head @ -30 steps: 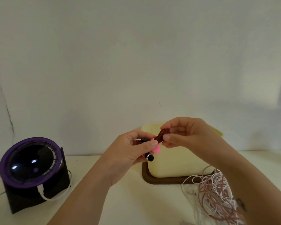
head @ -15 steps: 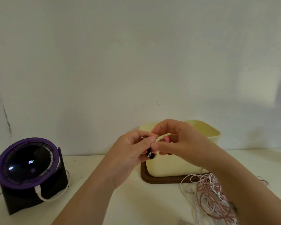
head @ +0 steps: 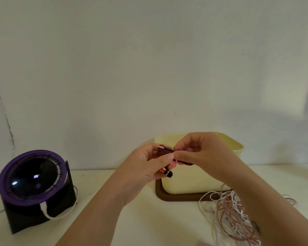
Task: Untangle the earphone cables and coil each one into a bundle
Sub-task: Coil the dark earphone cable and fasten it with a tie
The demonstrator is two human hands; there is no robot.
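Observation:
A small coiled bundle of dark red braided earphone cable [head: 163, 152] is held in front of me at chest height. My left hand [head: 146, 167] grips the bundle between thumb and fingers; an earbud with a black tip [head: 167, 173] and a pink piece hang below the thumb. My right hand [head: 201, 153] pinches the cable's right side, and a short red strand [head: 186, 163] runs under its fingers. The metal jack plug sticks out on top of the bundle. A tangled heap of white and pink cables [head: 233, 215] lies on the table at the lower right, partly under my right forearm.
A cream box [head: 190, 183] on a brown tray [head: 169, 197] stands behind my hands, against the wall. A black and purple round device [head: 32, 183] with a lit display and a white cord sits at the left. The white table top [head: 132, 219] runs below.
My hands have come closer together on the red bundle. The right hand has shifted from holding a loose loop to pinching the cable right beside the left thumb. The bundle looks tighter.

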